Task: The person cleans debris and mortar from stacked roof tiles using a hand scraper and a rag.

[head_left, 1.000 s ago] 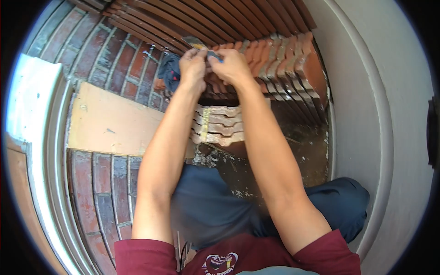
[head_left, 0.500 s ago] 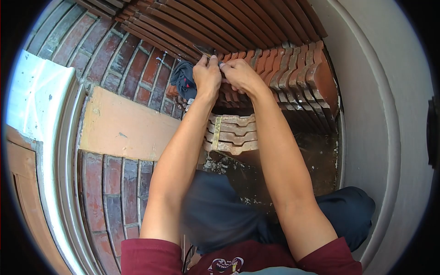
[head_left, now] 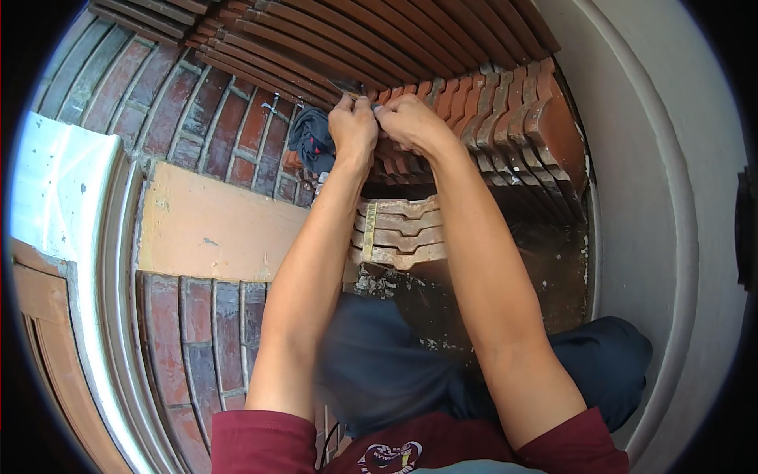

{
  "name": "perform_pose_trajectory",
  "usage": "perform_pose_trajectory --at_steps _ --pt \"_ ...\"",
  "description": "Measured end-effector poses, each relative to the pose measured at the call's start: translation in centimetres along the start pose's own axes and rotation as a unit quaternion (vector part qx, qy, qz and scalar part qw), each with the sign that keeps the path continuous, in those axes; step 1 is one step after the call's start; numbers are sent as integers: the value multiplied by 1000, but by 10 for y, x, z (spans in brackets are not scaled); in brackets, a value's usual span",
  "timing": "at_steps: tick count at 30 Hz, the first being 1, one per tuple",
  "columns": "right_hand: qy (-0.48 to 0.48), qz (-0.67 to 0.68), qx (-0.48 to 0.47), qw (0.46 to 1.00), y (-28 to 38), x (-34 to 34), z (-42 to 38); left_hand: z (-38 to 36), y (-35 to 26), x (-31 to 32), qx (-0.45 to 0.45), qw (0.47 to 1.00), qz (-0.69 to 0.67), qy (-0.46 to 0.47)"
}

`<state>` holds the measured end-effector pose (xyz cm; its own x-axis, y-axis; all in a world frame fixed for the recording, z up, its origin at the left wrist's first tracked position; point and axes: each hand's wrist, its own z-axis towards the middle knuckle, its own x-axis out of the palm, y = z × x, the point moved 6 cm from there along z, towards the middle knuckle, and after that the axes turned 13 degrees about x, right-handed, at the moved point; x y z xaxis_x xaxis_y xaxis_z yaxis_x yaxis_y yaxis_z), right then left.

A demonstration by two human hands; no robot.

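Note:
Both my hands are raised side by side at the far end of the space, in front of stacked roof tiles. The fingers of my left hand (head_left: 353,126) are closed, thumb up. My right hand (head_left: 410,125) is closed too, its knuckles turned up and its fingers curled close to the left thumb. A small greyish bit shows between the two hands, but I cannot tell what they hold. Just left of my left hand lies a bunched dark grey cloth (head_left: 313,141). Orange clay roof tiles (head_left: 545,118) stand in a row behind and right of my right hand.
Below my hands sits a short stack of tiles (head_left: 404,213) with a yellow marked strip (head_left: 369,231) down its side. Dark brown tiles (head_left: 442,39) fill the back. A brick wall (head_left: 213,118) borders the left, a grey wall (head_left: 632,158) the right.
The view has shifted slightly. Both hands stay close together at the same spot, still closed, with only a slight change in their position.

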<state>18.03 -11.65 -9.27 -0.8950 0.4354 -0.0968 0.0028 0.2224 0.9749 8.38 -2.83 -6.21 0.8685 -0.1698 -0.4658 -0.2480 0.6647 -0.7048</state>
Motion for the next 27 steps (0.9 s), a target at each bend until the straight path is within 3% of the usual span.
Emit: perform_pose_trajectory --at_steps 3,6,8,12,15,18,21,27 --pt "-40 -63 -14 997 1 -1 1 -9 -3 2 -41 999 -28 0" --pt "18 -74 55 996 3 -7 -8 -9 -10 3 -53 996 -74 11" --pt "-63 -54 -21 996 -3 5 6 0 11 5 -33 988 -151 -13" --pt "-171 -112 -68 976 7 8 -11 -11 5 7 -123 944 -301 -64" --pt "-169 -155 -47 972 5 10 -15 -17 15 11 -128 935 -328 -46" --pt "-143 -137 -83 977 5 11 -20 -23 26 2 -128 970 -205 -14" --pt "-128 -124 -54 983 11 7 -27 -23 10 0 -152 944 -292 -24" --pt "-129 -91 -146 977 16 11 -25 -14 21 6 -244 841 -480 -43"
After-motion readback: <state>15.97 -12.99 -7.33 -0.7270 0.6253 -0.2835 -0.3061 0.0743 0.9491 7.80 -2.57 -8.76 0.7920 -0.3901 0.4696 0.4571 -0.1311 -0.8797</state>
